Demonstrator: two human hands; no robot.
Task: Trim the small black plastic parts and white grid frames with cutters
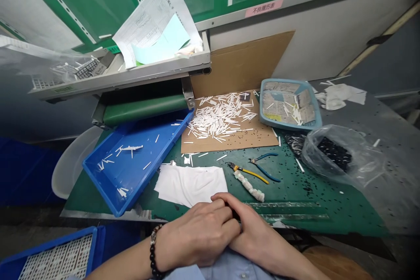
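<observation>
On the green table (203, 159), one white cloth (193, 182) lies lengthwise crosswise, the right hand (200, 229) and left hand (254, 229) clasp each other, fingers closed, and beyond them two pliers (252, 174) point leftward, handles slanting nearer rightward.

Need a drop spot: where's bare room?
Green mat between blue-handled pliers and metal strips, bar black specks; gaps between scattered sticks in blue tray. Crowded: cardboard, heaped with white sticks; mat's front middle, with white cloth and yellow-handled pliers.
</observation>
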